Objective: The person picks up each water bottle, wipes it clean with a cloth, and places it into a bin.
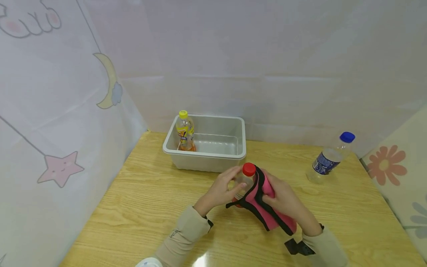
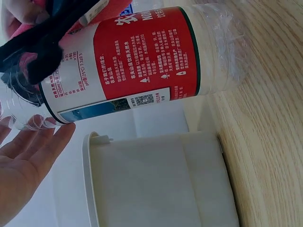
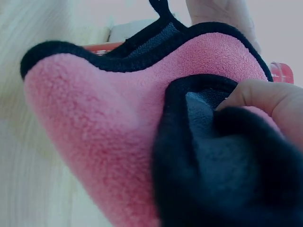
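Here, wooden table (image 1: pixel 143 200), backdrop (image 1: pixel 213 48), red-capped bottle (image 2: pixel 144 64).

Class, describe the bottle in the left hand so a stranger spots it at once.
On the wooden table, find the grey tub. Just nearer the person, the left hand holds a clear bottle against a pink cloth. Its red cap distinguishes it from the yellow-capped bottle and blue-capped bottle.

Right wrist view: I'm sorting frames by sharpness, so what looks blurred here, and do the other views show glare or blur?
Right wrist: the pink cloth blurs along its nearest dark fold, lower right; head: a white glare patch on the table near the bottom edge; left wrist: print on the bottle label looks mostly sharp.
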`<state>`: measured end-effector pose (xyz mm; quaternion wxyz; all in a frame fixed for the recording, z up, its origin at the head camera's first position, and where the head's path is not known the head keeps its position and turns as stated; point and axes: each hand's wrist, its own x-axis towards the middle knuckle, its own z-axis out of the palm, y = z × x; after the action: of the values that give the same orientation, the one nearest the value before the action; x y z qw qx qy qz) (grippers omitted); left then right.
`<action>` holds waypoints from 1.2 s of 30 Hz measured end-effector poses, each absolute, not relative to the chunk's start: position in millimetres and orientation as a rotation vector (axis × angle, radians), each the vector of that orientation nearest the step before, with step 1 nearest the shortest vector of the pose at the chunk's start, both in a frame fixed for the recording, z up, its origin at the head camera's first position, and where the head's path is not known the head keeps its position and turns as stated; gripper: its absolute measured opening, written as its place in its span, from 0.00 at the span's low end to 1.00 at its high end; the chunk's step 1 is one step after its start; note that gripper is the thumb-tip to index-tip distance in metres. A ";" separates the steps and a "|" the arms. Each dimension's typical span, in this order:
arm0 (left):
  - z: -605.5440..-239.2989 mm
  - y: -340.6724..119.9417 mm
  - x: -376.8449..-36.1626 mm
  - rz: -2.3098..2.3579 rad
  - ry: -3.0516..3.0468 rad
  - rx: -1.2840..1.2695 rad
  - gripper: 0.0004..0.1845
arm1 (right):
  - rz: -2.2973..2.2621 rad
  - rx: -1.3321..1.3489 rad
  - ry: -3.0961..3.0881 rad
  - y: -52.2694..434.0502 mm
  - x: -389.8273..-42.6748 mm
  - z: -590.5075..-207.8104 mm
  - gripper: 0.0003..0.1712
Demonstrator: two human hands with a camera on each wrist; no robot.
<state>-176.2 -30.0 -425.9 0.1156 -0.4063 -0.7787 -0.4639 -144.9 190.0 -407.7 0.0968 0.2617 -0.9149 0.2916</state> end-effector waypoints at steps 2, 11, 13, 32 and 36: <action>-426.1 -30.4 -176.4 -1.352 -2.279 -1.193 0.25 | 0.871 0.764 -2.726 189.7 -144.9 -411.7 0.43; -427.6 -31.3 -176.0 -1.350 -2.273 -1.175 0.27 | 0.930 0.734 -2.776 187.3 -144.8 -437.6 0.40; -427.7 -31.4 -175.9 -1.361 -2.272 -1.177 0.28 | 0.952 0.735 -2.788 187.0 -145.2 -444.4 0.39; -427.5 -32.1 -178.3 -1.508 -2.309 -1.151 0.23 | 0.953 0.685 -2.938 198.7 -149.1 -461.9 0.38; -427.2 -34.4 -177.9 -1.536 -2.296 -1.137 0.23 | 0.975 0.698 -2.874 206.0 -146.2 -450.5 0.40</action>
<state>-177.9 -34.4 -427.2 0.0772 -0.3796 -0.7663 -0.5126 -146.2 206.0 -450.5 0.0137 0.2240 -0.9229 0.3129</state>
